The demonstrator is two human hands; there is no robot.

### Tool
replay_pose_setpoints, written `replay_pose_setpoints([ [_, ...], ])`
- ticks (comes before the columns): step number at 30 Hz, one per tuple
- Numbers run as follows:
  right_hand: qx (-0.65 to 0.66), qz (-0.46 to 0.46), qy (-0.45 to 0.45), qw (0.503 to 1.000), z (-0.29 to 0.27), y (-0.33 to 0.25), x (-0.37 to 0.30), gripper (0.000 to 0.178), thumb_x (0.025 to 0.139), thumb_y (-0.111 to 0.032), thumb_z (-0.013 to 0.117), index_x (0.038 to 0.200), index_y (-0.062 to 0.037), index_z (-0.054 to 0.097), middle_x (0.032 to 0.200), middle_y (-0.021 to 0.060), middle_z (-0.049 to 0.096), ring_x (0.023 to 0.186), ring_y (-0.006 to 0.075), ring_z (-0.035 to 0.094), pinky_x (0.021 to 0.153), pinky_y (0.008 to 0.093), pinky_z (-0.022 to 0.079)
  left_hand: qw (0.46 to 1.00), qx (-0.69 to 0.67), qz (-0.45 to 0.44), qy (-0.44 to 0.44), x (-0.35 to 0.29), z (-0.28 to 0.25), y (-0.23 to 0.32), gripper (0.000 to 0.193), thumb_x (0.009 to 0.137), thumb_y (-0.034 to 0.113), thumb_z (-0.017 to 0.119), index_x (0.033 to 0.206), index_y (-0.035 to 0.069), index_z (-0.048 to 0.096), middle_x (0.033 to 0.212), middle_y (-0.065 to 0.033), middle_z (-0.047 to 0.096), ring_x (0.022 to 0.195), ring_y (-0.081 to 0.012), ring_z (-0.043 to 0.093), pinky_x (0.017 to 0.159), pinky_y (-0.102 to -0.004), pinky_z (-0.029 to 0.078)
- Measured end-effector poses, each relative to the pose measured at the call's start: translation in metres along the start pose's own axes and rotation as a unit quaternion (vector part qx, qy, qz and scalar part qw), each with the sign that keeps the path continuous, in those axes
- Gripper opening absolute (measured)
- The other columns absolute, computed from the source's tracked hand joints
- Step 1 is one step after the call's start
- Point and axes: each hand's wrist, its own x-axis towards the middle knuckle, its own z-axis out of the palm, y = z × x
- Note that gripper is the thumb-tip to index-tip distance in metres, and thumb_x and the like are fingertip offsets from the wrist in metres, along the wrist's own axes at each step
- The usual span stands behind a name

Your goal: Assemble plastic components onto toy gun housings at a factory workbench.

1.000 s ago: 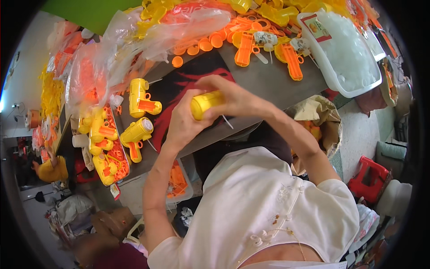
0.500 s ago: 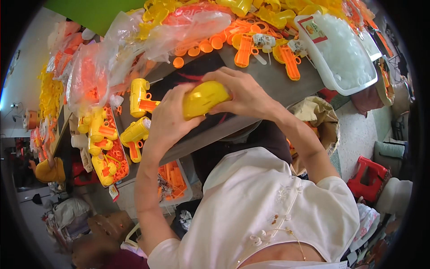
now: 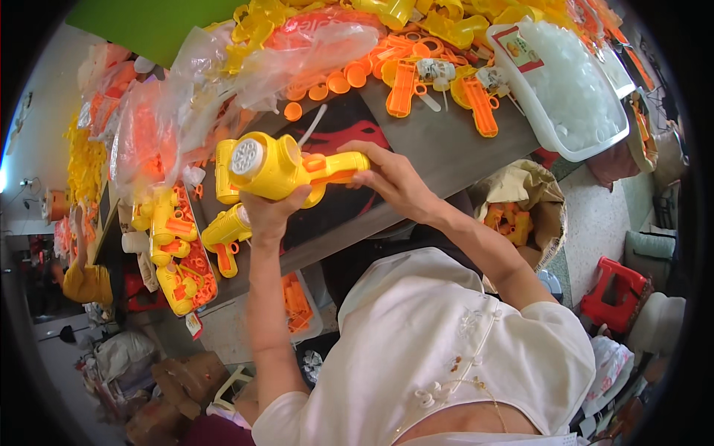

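Left hand (image 3: 269, 214): cupped, half-closed, beneath the yellow toy (image 3: 277, 169).
Right hand (image 3: 398, 182): pinched its handle (image 3: 345, 160); supporting both ends likely steadied it best.

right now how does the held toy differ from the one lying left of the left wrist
The held toy is in the left hand and right hand; the lying toy rests on the table. The held toy's handle points right; the lying toy's, toward the person. Both are yellow and orange.
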Motion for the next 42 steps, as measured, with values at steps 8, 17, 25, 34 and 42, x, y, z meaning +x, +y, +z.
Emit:
replay_pose_setpoints([
  [8,-0.061,0.009,-0.013,0.998,-0.006,-0.002,-0.003,0.038,0.096,-0.01,0.054,0.132,-0.0017,0.045,0.103,0.0064,0.061,0.09,0.0111,0.058,0.08,0.0273,0.047,0.996,-0.082,0.042,0.011,0.007,-0.005,0.013,0.076,0.067,0.025,0.085,0.129,0.001,0.047,0.118,-0.0134,0.059,0.109,-0.0242,0.06,0.094,-0.0359,0.051],
  [17,-0.132,-0.053,0.02,0.99,-0.002,-0.004,-0.009,0.038,0.092,-0.011,0.06,0.127,-0.0031,0.05,0.105,0.012,0.062,0.092,0.0204,0.06,0.083,0.0317,0.047,0.987,-0.072,0.089,0.112,0.014,0.005,0.009,0.053,0.072,0.013,0.077,0.116,0.005,0.049,0.104,-0.01,0.059,0.097,-0.0197,0.06,0.088,-0.034,0.05],
  [25,-0.075,0.028,0.116,0.99,0.009,0.008,-0.017,0.034,0.092,-0.007,0.059,0.125,-0.0014,0.051,0.097,0.0112,0.063,0.086,0.0184,0.062,0.08,0.0317,0.049,0.997,-0.061,-0.008,0.037,0.005,-0.001,-0.032,0.092,0.076,0.02,0.079,0.146,0.009,0.02,0.134,-0.0102,0.042,0.12,-0.0208,0.049,0.102,-0.0364,0.04],
  [34,-0.409,-0.063,0.146,0.899,-0.068,0.022,0.0,0.04,0.088,-0.014,0.06,0.126,-0.0024,0.052,0.115,0.0158,0.06,0.108,0.0348,0.054,0.093,0.0422,0.044,0.931,0.316,-0.139,0.119,0.032,-0.054,-0.057,0.072,0.079,0.023,0.076,0.134,-0.002,0.037,0.125,-0.0211,0.05,0.114,-0.0294,0.051,0.099,-0.0351,0.039],
  [42,-0.663,-0.044,0.182,0.725,-0.167,0.048,0.06,0.075,0.07,-0.016,0.07,0.137,-0.0075,0.038,0.128,0.0142,0.048,0.126,0.0331,0.042,0.116,0.0526,0.014,0.792,0.596,-0.116,0.07,0.043,-0.146,-0.086,0.073,0.083,0.031,0.065,0.14,-0.004,0.036,0.128,-0.0284,0.05,0.12,-0.0426,0.045,0.102,-0.0457,0.035],
])
